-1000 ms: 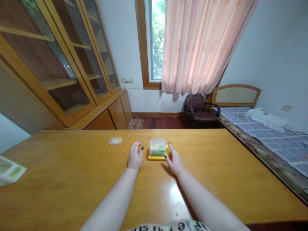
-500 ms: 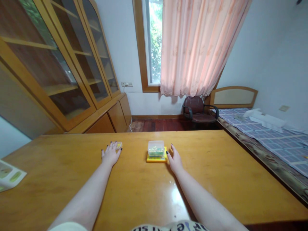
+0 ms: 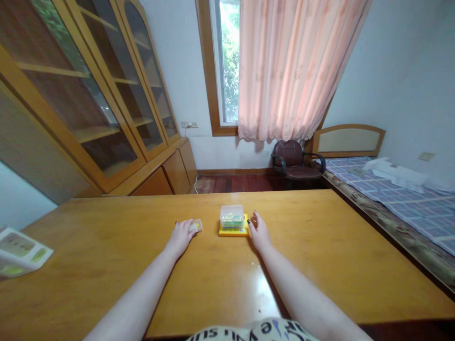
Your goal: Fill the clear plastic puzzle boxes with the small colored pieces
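Near the middle of the wooden table (image 3: 213, 279), a clear plastic box (image 3: 232, 217) with green and yellow contents stands on a flat yellow box (image 3: 245, 231). To its left, my left hand (image 3: 180, 237) has its fingers closed on a small clear case (image 3: 196, 226) with something yellow in it. My right hand (image 3: 260, 231) rests on the table just right of the yellow box, thumb near its edge, fingers apart and holding nothing.
A white and green carton (image 3: 26, 251) stands at the table's left edge. Beyond the table are a glass-door cabinet (image 3: 142, 154) on the left, a brown armchair (image 3: 295, 161) and a bed (image 3: 387, 184) on the right.
My left hand has moved right with the small case, towards the stacked boxes, and its spread fingers have closed on the case. My right hand has stayed beside the yellow box.
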The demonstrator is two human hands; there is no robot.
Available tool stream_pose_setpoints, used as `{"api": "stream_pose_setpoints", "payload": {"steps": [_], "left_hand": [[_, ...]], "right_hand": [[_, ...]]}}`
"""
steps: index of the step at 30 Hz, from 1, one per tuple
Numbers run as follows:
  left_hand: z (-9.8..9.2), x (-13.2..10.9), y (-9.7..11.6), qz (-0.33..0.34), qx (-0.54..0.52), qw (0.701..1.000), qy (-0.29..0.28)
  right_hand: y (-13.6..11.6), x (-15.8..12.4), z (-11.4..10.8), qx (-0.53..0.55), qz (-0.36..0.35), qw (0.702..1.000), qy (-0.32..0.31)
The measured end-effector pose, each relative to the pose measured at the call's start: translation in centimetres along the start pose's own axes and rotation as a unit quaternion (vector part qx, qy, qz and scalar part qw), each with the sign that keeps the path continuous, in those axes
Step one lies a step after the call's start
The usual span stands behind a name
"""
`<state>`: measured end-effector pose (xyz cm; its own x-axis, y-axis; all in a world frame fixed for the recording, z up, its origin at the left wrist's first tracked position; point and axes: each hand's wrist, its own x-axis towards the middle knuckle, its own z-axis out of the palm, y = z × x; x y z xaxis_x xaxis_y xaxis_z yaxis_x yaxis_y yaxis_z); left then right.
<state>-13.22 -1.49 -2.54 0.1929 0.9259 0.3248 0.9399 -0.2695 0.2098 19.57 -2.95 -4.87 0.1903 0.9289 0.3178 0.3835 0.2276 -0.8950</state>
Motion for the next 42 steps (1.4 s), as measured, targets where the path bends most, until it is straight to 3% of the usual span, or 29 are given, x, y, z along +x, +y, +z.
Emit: {"api": "stream_pose_setpoints", "payload": {"steps": [4,6,10,14,16,20,27,31,33,37,42], "left_hand": [[-1.7,2.0,4.3,0.047,-0.094,0.990,0.097],[-3.0,3.3,7.3,0.084,-0.126,0.982,0.112],[-4.7,5.9,12.5,0.151,-0.121,0.977,0.084],[-4.1,6.9,14.7,0.168,-0.069,0.983,-0.003],[-3.4,6.6,14.7,0.143,-0.059,0.988,-0.021],[-2.6,5.3,13.7,0.124,-0.077,0.989,0.012],[-3.5,4.0,11.7,0.161,-0.072,0.984,-0.004],[-2.2,2.4,10.0,0.081,-0.101,0.990,0.062],[-0.8,1.0,8.8,0.026,-0.112,0.992,0.060],[1.6,-1.8,7.3,-0.021,-0.101,0.993,-0.050],[1.3,-2.7,8.3,0.075,-0.068,0.988,-0.118]], "right_hand": [[0.2,0.0,0.2,0.006,0.004,1.000,0.000],[0.3,0.1,0.2,0.002,0.007,1.000,-0.004],[0.4,0.0,0.3,-0.008,0.008,1.000,-0.003],[0.2,-0.1,0.3,-0.038,-0.001,0.999,-0.008],[0.0,-0.1,0.2,-0.068,-0.014,0.997,-0.020],[-0.5,-0.3,0.0,-0.119,-0.044,0.991,-0.045],[-1.8,-0.4,-0.2,-0.153,-0.048,0.985,-0.062],[-2.7,-1.2,-0.3,-0.199,-0.092,0.971,-0.099],[-3.0,-1.7,-0.4,-0.218,-0.096,0.964,-0.114],[-3.2,-2.1,-0.6,-0.247,-0.077,0.960,-0.107],[-3.0,-2.0,-0.1,-0.291,-0.079,0.942,-0.149]]}}
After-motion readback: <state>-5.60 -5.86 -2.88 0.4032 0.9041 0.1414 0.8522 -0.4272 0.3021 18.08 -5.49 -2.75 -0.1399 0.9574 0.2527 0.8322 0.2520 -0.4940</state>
